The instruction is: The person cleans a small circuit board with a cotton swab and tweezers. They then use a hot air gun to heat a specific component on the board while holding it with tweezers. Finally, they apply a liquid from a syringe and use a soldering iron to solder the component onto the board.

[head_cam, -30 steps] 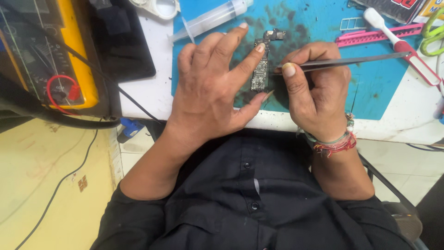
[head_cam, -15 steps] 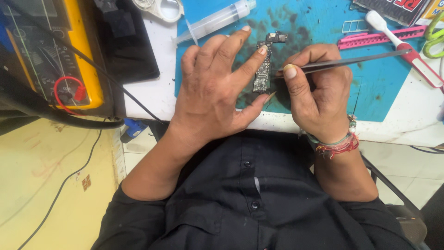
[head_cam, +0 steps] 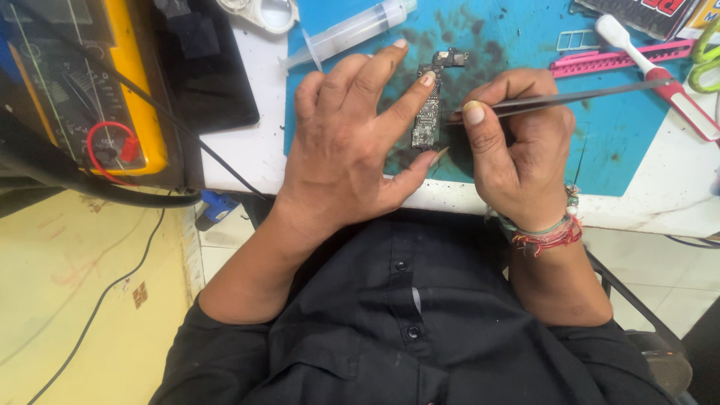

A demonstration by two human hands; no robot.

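A narrow dark circuit board point(head_cam: 427, 112) lies on a stained blue work mat point(head_cam: 622, 142). My left hand point(head_cam: 352, 150) pins it between forefinger tip and thumb, the other fingers spread above it. My right hand point(head_cam: 514, 150) grips metal tweezers point(head_cam: 570, 96) whose tips touch the board's right edge near its upper half. The tweezers' long handle points right across the mat. Threaded bracelets circle my right wrist.
A clear syringe point(head_cam: 352, 30) lies at the mat's top left. A pink strip tool point(head_cam: 622, 56) and a white-and-red brush point(head_cam: 660, 71) lie at the right. At the left stand a yellow-edged meter point(head_cam: 112, 90), a black pad point(head_cam: 202, 67) and dark cables.
Both hands stay on the board with only slight shifts. The tweezers remain at the board's right edge.
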